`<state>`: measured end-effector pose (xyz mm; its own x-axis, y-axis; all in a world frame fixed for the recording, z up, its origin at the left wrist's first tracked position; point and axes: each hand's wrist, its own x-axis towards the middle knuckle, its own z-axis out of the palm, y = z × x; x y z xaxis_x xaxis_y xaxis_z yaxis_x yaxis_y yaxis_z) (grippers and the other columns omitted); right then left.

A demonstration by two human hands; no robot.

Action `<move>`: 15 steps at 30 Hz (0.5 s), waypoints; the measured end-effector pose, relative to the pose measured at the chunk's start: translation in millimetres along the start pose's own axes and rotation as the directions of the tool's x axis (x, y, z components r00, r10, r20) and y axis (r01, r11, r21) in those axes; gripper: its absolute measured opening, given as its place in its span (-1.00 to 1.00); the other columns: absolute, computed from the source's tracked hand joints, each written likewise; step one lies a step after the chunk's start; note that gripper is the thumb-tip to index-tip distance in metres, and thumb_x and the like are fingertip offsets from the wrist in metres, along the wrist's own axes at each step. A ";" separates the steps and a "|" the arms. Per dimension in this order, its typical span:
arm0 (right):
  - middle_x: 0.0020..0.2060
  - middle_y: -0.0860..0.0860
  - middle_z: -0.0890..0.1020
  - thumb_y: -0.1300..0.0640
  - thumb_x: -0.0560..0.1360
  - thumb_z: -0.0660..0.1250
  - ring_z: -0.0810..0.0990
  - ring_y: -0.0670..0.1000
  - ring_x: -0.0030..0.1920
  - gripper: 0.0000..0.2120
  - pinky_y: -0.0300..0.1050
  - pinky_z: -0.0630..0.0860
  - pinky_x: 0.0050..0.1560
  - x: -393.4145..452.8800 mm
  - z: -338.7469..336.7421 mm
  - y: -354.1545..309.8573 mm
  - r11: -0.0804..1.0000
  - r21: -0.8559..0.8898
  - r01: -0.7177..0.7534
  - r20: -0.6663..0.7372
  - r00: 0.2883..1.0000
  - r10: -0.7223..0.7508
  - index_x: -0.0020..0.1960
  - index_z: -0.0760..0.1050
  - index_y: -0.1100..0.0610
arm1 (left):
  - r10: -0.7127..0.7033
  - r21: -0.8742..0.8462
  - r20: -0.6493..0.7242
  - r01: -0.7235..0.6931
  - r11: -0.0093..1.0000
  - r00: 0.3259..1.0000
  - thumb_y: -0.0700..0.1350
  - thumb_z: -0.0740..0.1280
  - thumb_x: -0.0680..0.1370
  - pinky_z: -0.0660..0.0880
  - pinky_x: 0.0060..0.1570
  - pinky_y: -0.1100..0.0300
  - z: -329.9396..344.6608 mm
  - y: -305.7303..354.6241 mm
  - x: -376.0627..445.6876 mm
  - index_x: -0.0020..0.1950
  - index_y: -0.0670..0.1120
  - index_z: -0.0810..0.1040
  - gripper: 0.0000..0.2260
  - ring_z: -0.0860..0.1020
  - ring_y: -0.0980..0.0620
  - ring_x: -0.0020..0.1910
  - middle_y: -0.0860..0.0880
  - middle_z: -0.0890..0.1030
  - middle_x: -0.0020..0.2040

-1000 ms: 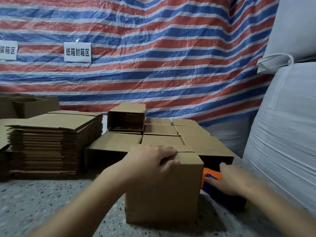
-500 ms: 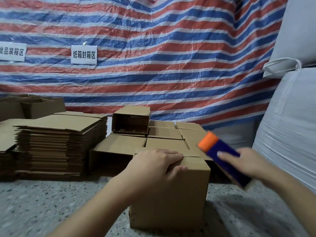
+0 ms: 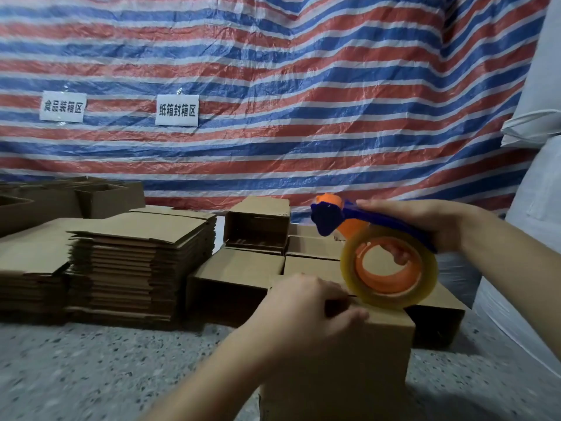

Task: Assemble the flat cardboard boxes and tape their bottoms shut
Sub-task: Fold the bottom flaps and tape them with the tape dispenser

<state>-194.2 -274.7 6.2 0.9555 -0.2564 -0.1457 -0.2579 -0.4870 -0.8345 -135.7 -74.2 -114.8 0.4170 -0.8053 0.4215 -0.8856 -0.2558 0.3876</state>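
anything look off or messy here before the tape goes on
Mostly tidy. The stack of flat cardboard is ragged, its sheets shifted so edges don't line up. One assembled box lies on its side atop the others, opening facing the camera. No damage visible.

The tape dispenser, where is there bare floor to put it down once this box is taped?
Bare speckled floor lies in front of the flat stack, left of the box under the left hand. A narrower strip runs between that box and the white sacks. Behind the box, finished boxes crowd together.
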 end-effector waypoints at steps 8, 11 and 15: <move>-0.32 0.09 0.65 -0.34 0.13 0.49 0.58 0.00 -0.43 -0.27 -0.13 0.55 -0.38 5.5 1.8 -6.3 0.997 -0.070 -0.009 0.037 0.999 0.012 0.06 0.58 0.20 | -0.651 -0.969 -0.004 0.158 0.190 0.759 0.11 0.07 0.67 0.56 0.06 0.02 -35.1 -8.9 15.3 -0.16 -0.21 0.62 -0.49 0.67 -0.09 -0.09 -0.18 0.71 -0.14; -0.30 0.10 0.66 -0.35 0.14 0.49 0.58 0.00 -0.42 -0.23 -0.13 0.55 -0.38 5.4 2.4 -8.9 0.994 -0.108 0.007 0.044 0.999 -0.002 0.10 0.58 0.21 | -0.626 -0.947 0.038 0.227 0.225 0.779 0.23 0.14 0.61 0.57 0.06 -0.03 -42.4 -9.7 16.6 -0.17 -0.15 0.60 -0.50 0.68 -0.07 -0.11 -0.14 0.72 -0.15; -0.32 0.10 0.66 -0.34 0.11 0.49 0.58 0.00 -0.44 -0.24 -0.14 0.55 -0.42 5.4 6.1 -12.4 0.992 -0.128 0.023 0.050 0.999 -0.016 0.08 0.58 0.20 | -0.603 -0.898 0.063 0.309 0.314 0.795 0.19 0.22 0.60 0.55 0.07 0.01 -46.7 -7.5 17.9 -0.11 -0.12 0.61 -0.60 0.69 -0.02 -0.13 -0.07 0.73 -0.13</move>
<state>-185.0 -264.9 12.5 0.9655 -0.2066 -0.1583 -0.2525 -0.5951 -0.7630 -112.1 -61.7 -71.8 0.8528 -0.5199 0.0502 0.0341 0.1513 0.9879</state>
